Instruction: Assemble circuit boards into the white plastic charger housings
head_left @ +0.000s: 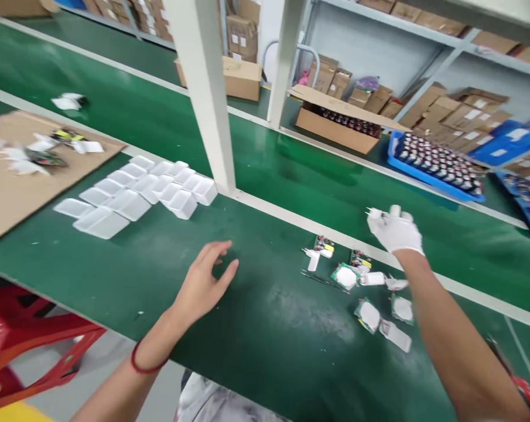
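My bare left hand [205, 281] hovers over the green table [256, 346], thumb and fingers apart, with nothing in it. On my right hand [394, 230] is a white glove; its fingers are bent around small white pieces above the far strip of the table. Below and left of that hand lie circuit boards with white round pads [346, 276], more such boards [369, 315], white plug pieces [312, 258] and a white casing [395, 336]. Thin dark tweezers [324, 281] rest beside them. White open trays [101, 222] stand grouped beyond my left hand.
A white post [205, 94] rises from the table's far edge. Cardboard with parts [10, 199] lies at the left. Across the green belt [300, 176] stand an open carton [335, 126] and a filled blue tray [440, 167]. A red stool [36, 340] is at lower left.
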